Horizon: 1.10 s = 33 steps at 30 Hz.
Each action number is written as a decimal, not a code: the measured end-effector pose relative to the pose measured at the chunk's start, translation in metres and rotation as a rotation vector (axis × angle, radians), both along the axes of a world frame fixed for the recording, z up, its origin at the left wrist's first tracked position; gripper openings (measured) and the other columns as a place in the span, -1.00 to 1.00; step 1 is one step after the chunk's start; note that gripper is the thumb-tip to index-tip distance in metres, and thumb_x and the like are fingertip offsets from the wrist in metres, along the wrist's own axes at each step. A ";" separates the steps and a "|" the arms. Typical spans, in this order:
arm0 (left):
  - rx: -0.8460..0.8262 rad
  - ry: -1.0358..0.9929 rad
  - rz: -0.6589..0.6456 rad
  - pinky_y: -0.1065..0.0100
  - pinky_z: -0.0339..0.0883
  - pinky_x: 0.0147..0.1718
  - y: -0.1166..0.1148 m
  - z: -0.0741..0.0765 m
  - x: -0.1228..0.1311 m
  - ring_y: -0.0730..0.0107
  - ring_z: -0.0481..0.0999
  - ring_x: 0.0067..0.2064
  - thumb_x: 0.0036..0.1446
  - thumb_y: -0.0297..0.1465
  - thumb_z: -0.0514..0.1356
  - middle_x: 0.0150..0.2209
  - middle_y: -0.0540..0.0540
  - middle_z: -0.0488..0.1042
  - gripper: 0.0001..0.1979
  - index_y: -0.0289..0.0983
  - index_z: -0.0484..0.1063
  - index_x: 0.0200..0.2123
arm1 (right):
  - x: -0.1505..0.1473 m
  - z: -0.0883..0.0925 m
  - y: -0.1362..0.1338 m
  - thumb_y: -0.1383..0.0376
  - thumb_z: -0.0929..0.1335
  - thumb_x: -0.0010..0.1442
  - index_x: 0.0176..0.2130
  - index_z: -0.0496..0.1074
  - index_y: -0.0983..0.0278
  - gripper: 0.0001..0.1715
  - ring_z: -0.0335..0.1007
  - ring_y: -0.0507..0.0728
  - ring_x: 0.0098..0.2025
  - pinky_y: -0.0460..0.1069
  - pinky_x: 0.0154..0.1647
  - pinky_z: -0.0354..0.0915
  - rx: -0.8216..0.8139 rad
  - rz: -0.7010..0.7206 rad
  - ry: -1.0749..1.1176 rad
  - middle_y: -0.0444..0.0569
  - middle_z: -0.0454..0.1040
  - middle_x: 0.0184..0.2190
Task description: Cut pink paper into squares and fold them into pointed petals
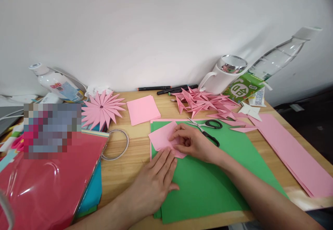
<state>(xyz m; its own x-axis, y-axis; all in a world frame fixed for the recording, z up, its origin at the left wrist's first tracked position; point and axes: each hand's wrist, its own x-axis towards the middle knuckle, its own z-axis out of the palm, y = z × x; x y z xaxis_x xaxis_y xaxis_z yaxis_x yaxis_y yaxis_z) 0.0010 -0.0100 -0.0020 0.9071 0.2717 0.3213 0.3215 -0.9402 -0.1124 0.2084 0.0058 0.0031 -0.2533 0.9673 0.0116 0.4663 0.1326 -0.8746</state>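
Observation:
A partly folded square of pink paper (161,136) lies on green paper sheets (215,188). My left hand (159,179) rests flat on its near edge, fingers stretched out. Over its right part, my right hand (195,141) has its fingers curled and pinched on the paper, covering some of it. Scissors with black handles (214,124) lie just beyond my right hand, blades partly apart. A stack of pink paper squares (144,110) sits behind. To its left is a pink pointed paper wheel (109,108); to its right, a heap of folded pink pieces (200,103).
A roll of tape (127,143) and red paper in a clear sleeve (52,181) lie left. Black pens (153,88) lie by the wall. A white mug (221,76), green packet (243,88) and clear bottle (279,56) stand back right, beyond long pink strips (291,153).

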 end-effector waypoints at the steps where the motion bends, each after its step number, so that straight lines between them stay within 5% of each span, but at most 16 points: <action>1: -0.002 0.000 0.002 0.18 0.27 0.06 0.000 0.000 0.000 0.06 0.35 0.12 0.22 -0.15 -0.01 0.05 -0.30 0.41 -0.48 -0.51 0.38 -0.03 | 0.000 0.000 0.000 0.51 0.34 -0.01 -0.28 0.46 0.26 -0.73 0.18 -0.05 -0.47 -0.13 -0.53 0.15 0.003 0.002 -0.002 -0.07 0.30 -0.28; 12: -0.001 0.022 -0.004 0.13 0.21 0.09 -0.002 -0.001 0.001 0.02 0.31 0.14 0.20 -0.13 0.01 0.06 -0.36 0.38 -0.45 -0.52 0.35 -0.01 | -0.002 0.002 -0.002 0.40 0.38 0.06 -0.33 0.47 0.25 -0.90 0.20 -0.05 -0.49 -0.12 -0.53 0.18 -0.007 0.005 -0.009 -0.07 0.29 -0.30; 33: -0.080 0.160 -0.074 0.00 0.03 0.13 0.001 0.005 -0.003 -0.07 0.24 0.19 0.13 0.02 -0.03 0.14 -0.40 0.28 -0.32 -0.42 0.28 0.09 | -0.003 0.006 -0.002 0.46 0.33 0.08 -0.40 0.36 0.28 -0.91 0.19 -0.05 -0.48 -0.11 -0.48 0.20 0.011 0.088 -0.140 -0.06 0.28 -0.26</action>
